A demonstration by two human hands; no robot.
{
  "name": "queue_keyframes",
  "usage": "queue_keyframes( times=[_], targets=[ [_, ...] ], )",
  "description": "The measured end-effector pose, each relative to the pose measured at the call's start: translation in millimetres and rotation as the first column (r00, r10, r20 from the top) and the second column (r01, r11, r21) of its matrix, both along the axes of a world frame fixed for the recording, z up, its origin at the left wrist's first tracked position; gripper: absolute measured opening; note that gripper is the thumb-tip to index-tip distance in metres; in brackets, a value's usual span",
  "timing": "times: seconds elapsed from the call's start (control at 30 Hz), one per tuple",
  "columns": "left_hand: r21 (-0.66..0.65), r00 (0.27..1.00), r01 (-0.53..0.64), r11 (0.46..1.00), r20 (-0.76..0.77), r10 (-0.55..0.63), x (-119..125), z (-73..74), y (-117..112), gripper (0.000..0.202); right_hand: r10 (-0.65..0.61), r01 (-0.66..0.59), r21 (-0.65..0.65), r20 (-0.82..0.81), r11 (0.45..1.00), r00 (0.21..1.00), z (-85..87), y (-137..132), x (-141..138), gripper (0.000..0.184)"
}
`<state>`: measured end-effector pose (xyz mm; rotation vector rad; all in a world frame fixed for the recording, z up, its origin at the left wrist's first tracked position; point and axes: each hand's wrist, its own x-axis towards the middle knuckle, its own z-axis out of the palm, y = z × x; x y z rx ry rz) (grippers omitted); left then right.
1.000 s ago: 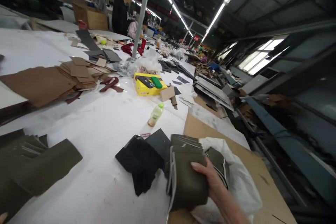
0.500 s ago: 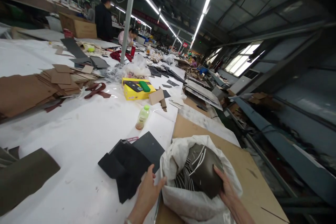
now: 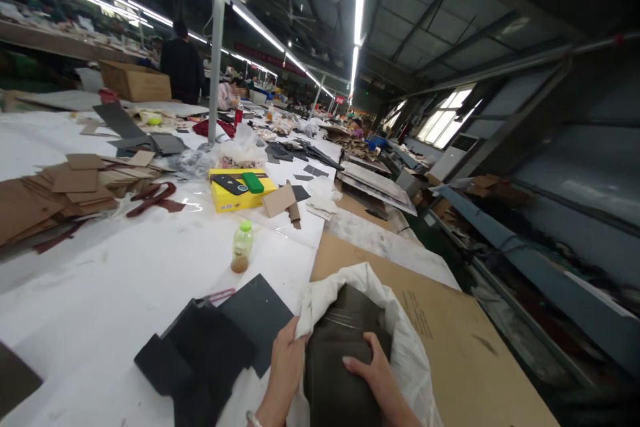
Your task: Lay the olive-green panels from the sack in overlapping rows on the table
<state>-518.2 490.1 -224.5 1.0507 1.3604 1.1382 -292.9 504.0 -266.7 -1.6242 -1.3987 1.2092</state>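
A white sack (image 3: 400,340) stands open at the table's near edge, with a stack of olive-green cut pieces (image 3: 335,360) inside it. My left hand (image 3: 287,363) grips the sack's left rim, fingers closed on the cloth. My right hand (image 3: 373,370) lies on top of the olive stack inside the sack, fingers curled over its upper edge. Black cut pieces (image 3: 210,347) lie on the white table (image 3: 125,280) just left of my left hand.
A small green-capped bottle (image 3: 242,247) stands beyond the black pieces. Farther back lie a yellow box (image 3: 240,190), brown card pieces (image 3: 75,187) and a metal post (image 3: 216,47). A brown cardboard sheet (image 3: 450,340) lies right of the sack. People work at the far end.
My right hand carried the olive stack from the table into the sack and now rests on top of it. My left hand came in and took the sack's rim.
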Motion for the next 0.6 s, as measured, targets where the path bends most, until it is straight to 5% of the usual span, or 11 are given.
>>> queue_keyframes(
  times=[0.13, 0.23, 0.43, 0.6],
  targets=[
    [0.057, 0.960, 0.028, 0.998, 0.277, -0.043, 18, 57.9, 3, 0.042, -0.053, 0.053, 0.007, 0.000, 0.999, 0.999, 17.2, 25, 33, 0.059],
    [0.026, 0.948, 0.054, 0.998, 0.312, -0.060, 23, 77.0, 5, 0.047, -0.076, 0.071, 0.089, 0.062, 0.993, 0.995, 23.4, 40, 42, 0.059],
    [-0.149, 0.978, -0.193, 0.970, 0.050, 0.202, 1, 29.2, -9, 0.046, -0.064, -0.013, 0.269, 0.276, 0.963, 0.959, 8.6, 20, 1, 0.051],
    [-0.232, 0.970, -0.192, 0.954, 0.102, 0.220, -9, 17.4, -19, 0.058, -0.181, 0.003, 0.371, 0.447, 0.928, 0.876, 18.6, 41, 41, 0.067]
  ],
)
